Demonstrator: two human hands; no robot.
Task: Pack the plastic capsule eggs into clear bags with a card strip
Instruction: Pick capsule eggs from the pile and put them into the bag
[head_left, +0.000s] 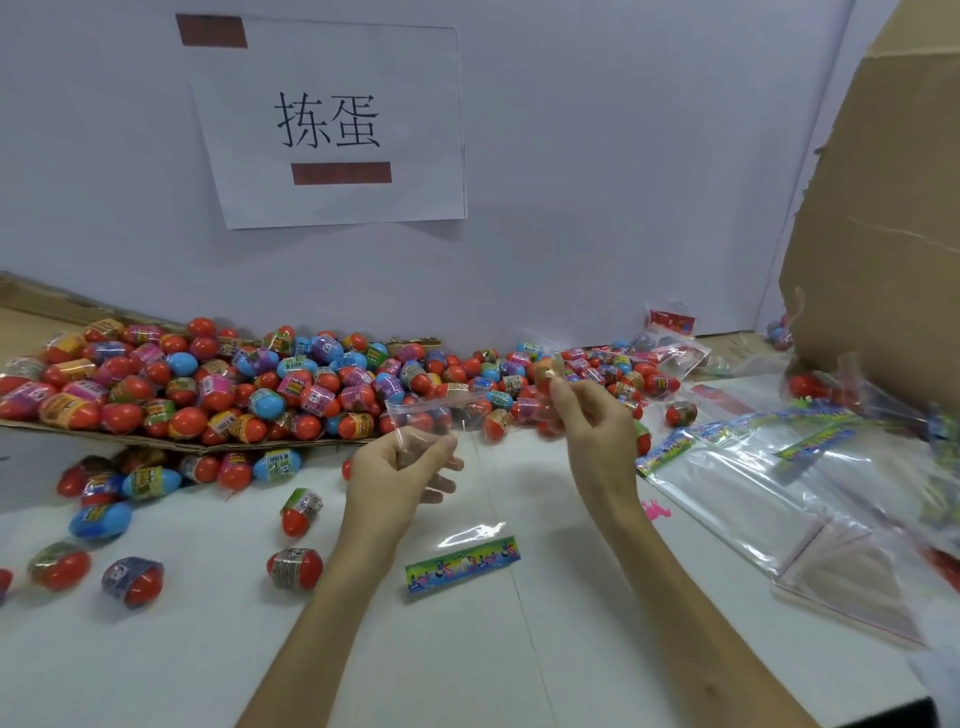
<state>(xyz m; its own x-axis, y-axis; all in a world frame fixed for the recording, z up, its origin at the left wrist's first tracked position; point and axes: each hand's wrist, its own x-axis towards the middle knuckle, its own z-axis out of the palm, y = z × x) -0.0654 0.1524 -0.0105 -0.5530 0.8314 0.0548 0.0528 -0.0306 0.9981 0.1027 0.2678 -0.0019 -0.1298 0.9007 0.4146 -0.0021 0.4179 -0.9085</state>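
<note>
A large heap of red, blue and pink capsule eggs (218, 384) lies on a flat cardboard sheet (171, 446) at the left and spills along the wall. My left hand (400, 467) pinches one end of a clear bag (441, 410) held above the table. My right hand (587, 415) pinches the bag's other end, close to an egg (545, 371) at its fingertips. A colourful card strip (462, 564) lies on the white table (467, 649) just below my hands.
Loose eggs (296, 561) are scattered at the front left. A stack of clear bags (769, 499) and more card strips (670, 449) lie at the right. A big cardboard box (883, 234) stands at the far right. A paper sign (332, 124) hangs on the wall.
</note>
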